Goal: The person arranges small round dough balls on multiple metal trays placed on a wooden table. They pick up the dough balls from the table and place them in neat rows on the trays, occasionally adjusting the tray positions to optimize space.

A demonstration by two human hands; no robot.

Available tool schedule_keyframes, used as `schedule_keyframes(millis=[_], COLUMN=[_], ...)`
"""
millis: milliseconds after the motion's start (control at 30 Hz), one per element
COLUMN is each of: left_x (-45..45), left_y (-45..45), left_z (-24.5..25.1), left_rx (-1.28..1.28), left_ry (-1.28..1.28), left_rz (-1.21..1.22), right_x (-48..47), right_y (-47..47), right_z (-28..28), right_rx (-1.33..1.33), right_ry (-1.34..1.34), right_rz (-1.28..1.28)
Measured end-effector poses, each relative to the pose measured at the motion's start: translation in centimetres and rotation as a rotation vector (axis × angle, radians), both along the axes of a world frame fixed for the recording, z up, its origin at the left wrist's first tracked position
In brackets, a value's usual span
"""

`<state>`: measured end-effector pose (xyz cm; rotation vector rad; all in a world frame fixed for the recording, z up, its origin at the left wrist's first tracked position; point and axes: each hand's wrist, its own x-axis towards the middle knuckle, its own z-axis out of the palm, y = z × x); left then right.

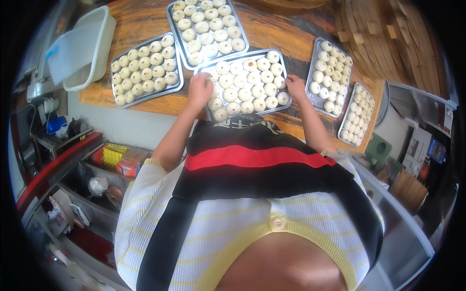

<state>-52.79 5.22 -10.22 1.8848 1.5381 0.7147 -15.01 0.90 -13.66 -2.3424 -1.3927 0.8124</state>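
Observation:
A metal tray (240, 58) of pleated buns (239, 80) lies before me at the front edge of the wooden table (145, 20). My left hand (200, 89) grips its left rim, fingers bent over the edge beside the buns. At the opposite end, my right hand (296, 86) holds the right rim with its fingertips. Some bun tops show an orange-brown spot of filling. The tray's near edge is partly hidden by my black apron (233, 182) with its red band.
More bun trays stand around: a left tray (151, 97), a back tray (240, 23), a right tray (310, 72) and a far-right tray (347, 109). Bamboo steamers (389, 47) are stacked at the back right. A white plastic tub (103, 47) sits at the left end.

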Motion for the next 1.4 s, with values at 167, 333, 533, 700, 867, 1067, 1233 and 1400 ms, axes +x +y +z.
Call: schedule_keyframes(millis=[167, 333, 533, 700, 867, 1067, 1233, 1400], left_x=[6.7, 14.3, 17.4, 16.9, 17.5, 17.6, 17.4, 17.4], left_y=[1.1, 3.9, 4.3, 4.3, 4.4, 4.3, 4.3, 4.2], left_z=[1.3, 0.4, -1.4, -0.9, -0.2, -0.3, -1.0, -1.1], left_rx=[0.12, 0.149, 0.025, -0.032, -0.088, -0.079, -0.034, -0.02], left_ry=[-0.066, 0.091, 0.292, 0.308, 0.436, 0.431, 0.448, 0.444], left_rz=[-0.252, -0.493, -0.551, -0.599, -0.639, -0.641, -0.629, -0.618], right_x=[-1.0, -3.7, -6.7, -6.8, -6.4, -6.4, -5.8, -4.1], right_y=[4.6, 8.7, 8.1, 8.3, 8.3, 7.3, 7.6, 8.1], right_z=[2.3, 3.8, 5.2, 5.7, 5.0, 4.7, 4.2, 4.2], right_rx=[0.243, -0.075, -0.263, -0.28, -0.218, -0.08, -0.092, -0.062], right_ry=[-0.074, -0.049, -0.181, -0.173, -0.157, -0.118, -0.068, 0.047], right_rz=[0.046, 0.193, 0.252, 0.293, 0.271, 0.197, 0.183, 0.233])
